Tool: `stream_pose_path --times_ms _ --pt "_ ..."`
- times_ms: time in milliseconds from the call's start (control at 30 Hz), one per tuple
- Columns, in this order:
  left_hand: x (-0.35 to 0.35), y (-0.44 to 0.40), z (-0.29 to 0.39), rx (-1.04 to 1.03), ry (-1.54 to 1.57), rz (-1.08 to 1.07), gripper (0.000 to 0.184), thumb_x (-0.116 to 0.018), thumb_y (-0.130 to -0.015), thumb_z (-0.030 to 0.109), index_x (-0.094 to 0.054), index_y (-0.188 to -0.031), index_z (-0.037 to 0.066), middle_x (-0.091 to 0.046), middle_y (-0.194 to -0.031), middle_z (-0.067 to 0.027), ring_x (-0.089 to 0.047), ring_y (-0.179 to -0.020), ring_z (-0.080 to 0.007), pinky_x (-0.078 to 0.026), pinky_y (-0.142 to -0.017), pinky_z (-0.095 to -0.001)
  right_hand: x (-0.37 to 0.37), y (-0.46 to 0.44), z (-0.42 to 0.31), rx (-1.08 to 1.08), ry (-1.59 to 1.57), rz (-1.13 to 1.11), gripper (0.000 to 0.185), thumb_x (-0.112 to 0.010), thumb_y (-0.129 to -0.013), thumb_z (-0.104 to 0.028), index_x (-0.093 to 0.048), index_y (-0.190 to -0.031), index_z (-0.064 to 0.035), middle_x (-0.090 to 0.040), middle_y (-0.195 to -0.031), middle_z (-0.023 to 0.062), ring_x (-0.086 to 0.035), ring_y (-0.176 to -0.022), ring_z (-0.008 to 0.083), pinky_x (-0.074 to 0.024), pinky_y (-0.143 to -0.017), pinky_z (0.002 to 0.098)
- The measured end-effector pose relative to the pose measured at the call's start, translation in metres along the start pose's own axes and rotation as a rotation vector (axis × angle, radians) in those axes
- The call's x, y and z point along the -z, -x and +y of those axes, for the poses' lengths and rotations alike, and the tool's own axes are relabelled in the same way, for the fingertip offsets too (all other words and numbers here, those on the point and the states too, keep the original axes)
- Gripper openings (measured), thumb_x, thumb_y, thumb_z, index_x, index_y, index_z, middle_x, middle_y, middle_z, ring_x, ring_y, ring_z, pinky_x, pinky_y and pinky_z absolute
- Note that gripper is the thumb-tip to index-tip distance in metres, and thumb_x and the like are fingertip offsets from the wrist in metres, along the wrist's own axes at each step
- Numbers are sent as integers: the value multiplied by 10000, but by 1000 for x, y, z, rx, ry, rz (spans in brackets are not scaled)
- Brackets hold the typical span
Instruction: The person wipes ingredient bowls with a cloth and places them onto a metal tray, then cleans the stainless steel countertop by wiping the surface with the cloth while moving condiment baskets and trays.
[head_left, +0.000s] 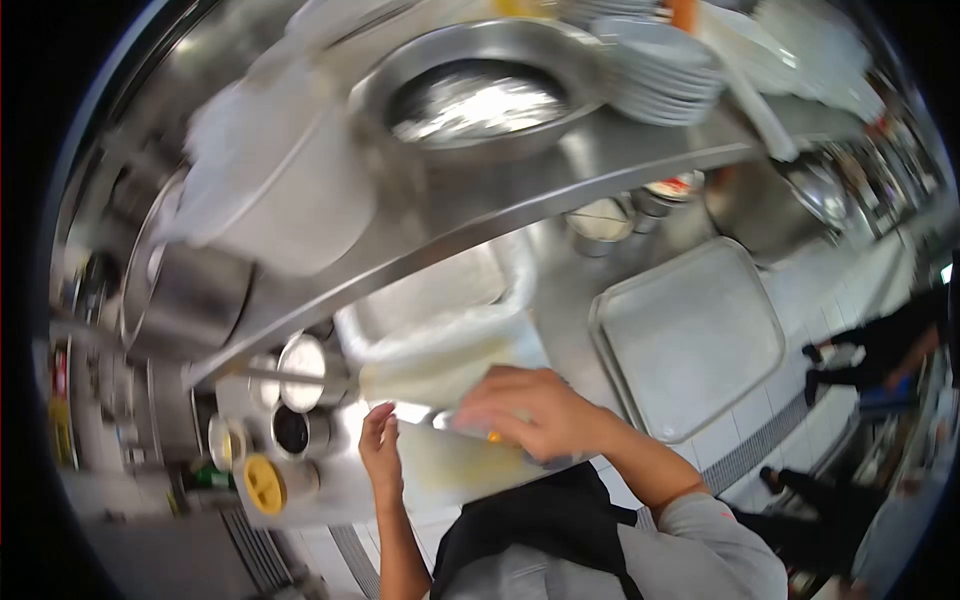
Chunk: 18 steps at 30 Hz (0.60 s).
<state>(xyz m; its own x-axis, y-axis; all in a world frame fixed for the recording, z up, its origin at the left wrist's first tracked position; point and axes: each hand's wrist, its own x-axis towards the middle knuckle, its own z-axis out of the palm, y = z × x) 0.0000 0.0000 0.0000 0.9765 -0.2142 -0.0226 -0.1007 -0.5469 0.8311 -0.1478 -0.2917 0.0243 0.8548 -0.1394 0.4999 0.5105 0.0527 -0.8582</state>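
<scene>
My right hand (535, 410), smeared by motion, is closed over what looks like a knife (412, 412). Its shiny blade points left, and a small orange-yellow spot shows below the fingers. My left hand (380, 440) is raised near the blade's tip, fingers up and slightly apart, with nothing visible in it. Beneath both hands lies a pale cutting board (450, 470) with yellowish stains. Behind it stands a white tub (520, 285) with a metal tray (430, 300) inside.
Left of the board are several containers, including a yellow-lidded jar (265, 485). On the right lies a large metal tray (695, 340). A steel shelf (480, 210) overhead bears a bowl (380, 95), stacked plates (665, 75) and a white bucket (310, 200). Other people stand far right.
</scene>
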Motion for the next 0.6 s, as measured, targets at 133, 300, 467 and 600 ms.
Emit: stream_pose_path --times_ms 133,300,467,600 --pt "-113 65 -5 -90 418 -166 184 -570 -910 27 -603 -1088 -3 -658 -1084 -96 -616 -998 -184 -476 -842 -298 29 34 -73 216 -317 -271 93 -587 -890 -96 -668 -907 -52 -614 -999 121 -576 -860 266 -465 -746 349" --pt "-91 87 -8 -231 426 -202 181 -570 -893 8 -619 -1067 -5 -671 -1067 -111 -628 -987 -190 -476 -850 -309 -42 29 -111 561 -297 -201 280 -703 -837 -416 -705 -1063 -250 -607 -933 17 -556 -752 195 -442 -587 359" --pt "-52 115 -61 -203 514 -202 188 -572 -890 6 -622 -1070 -2 -673 -1061 -111 -627 -986 -187 -477 -844 -304 -123 48 -75 617 -382 -228 165 -686 -862 -290 -721 -982 -182 -609 -924 43 -541 -715 180 -406 -567 299" --pt "0 142 -122 -110 530 -171 175 -548 -909 -3 -614 -1071 -1 -666 -1052 -100 -622 -971 -173 -473 -853 -294 -203 50 -77 450 -581 -323 336 -612 -919 -315 -678 -1020 -1 -556 -957 106 -535 -775 209 -422 -636 313"
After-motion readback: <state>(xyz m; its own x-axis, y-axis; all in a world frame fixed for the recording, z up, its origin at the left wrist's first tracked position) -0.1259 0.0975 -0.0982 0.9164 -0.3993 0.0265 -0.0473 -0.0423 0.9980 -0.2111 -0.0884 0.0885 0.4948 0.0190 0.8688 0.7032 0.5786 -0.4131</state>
